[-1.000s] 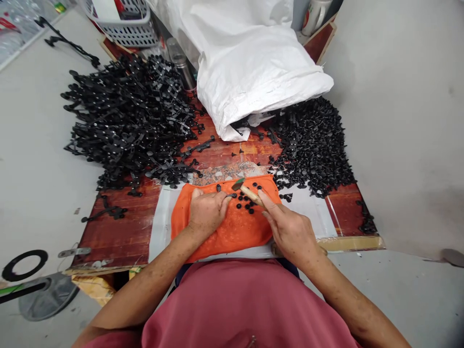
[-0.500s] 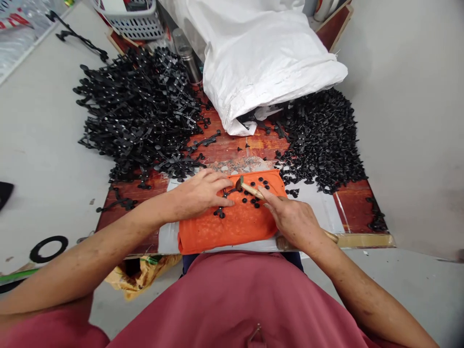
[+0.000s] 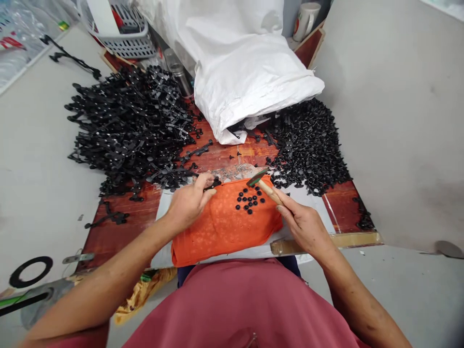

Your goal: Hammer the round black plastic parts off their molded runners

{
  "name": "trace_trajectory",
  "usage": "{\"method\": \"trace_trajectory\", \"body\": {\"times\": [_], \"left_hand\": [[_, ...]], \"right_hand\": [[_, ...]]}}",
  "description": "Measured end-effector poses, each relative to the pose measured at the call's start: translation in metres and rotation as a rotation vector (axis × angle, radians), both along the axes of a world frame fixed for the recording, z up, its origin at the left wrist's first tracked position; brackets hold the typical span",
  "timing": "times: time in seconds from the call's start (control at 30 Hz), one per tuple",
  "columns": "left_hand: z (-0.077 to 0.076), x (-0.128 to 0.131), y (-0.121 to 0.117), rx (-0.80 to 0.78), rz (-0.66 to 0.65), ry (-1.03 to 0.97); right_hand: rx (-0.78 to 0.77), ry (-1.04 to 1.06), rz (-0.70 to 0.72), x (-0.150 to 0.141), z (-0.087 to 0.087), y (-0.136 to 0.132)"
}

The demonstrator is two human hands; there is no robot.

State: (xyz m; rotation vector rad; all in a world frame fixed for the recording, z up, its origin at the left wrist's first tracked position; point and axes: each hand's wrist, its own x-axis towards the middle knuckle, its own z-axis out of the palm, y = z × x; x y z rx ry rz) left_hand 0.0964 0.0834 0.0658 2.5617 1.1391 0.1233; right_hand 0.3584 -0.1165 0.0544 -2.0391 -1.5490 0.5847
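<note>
My right hand [image 3: 306, 224] is wrapped round the wooden handle of a small hammer [image 3: 267, 190], its dark head raised over the far right part of a folded orange cloth [image 3: 217, 232]. Several small round black caps [image 3: 250, 199] lie grouped on the cloth under the hammer. At the cloth's far left edge, my left hand [image 3: 188, 200] pinches a black plastic part with rounded ends [image 3: 214, 183]; the fingers hide some of it.
A big heap of linked black strips [image 3: 130, 125] stands at left, and a pile of small black pieces [image 3: 308, 145] at right. Between them a white sack [image 3: 250, 67] spills onto the red-brown table [image 3: 206, 159]. Behind are a grey basket [image 3: 130, 46], a steel flask [image 3: 181, 79] and a mug [image 3: 306, 21].
My left hand has moved left and away from the caps, carrying the black part off the cloth's middle. The hammer has lifted and shifted right. The camera view has shifted slightly.
</note>
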Motion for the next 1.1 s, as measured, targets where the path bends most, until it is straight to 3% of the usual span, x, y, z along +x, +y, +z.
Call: {"method": "trace_trajectory", "body": {"times": [0.07, 0.13, 0.27, 0.6, 0.9, 1.1], "left_hand": [[-0.011, 0.011, -0.005, -0.124, 0.008, -0.102], [-0.019, 0.021, -0.008, -0.225, -0.075, -0.191], [-0.026, 0.031, -0.014, -0.32, -0.117, -0.25], [-0.036, 0.048, -0.029, -0.274, 0.083, -0.118], [-0.029, 0.064, -0.032, -0.169, 0.073, 0.237], [-0.031, 0.061, -0.035, -0.165, 0.067, 0.248]], "right_hand": [[-0.026, 0.012, 0.004, -0.001, -0.005, -0.004], [-0.032, 0.021, -0.013, -0.002, -0.009, -0.009], [-0.029, 0.024, -0.059, -0.003, -0.012, -0.017], [-0.03, 0.027, -0.016, -0.011, -0.021, -0.017], [-0.05, -0.043, 0.004, -0.011, -0.023, -0.019], [-0.043, -0.093, 0.022, -0.01, -0.025, -0.019]]}}
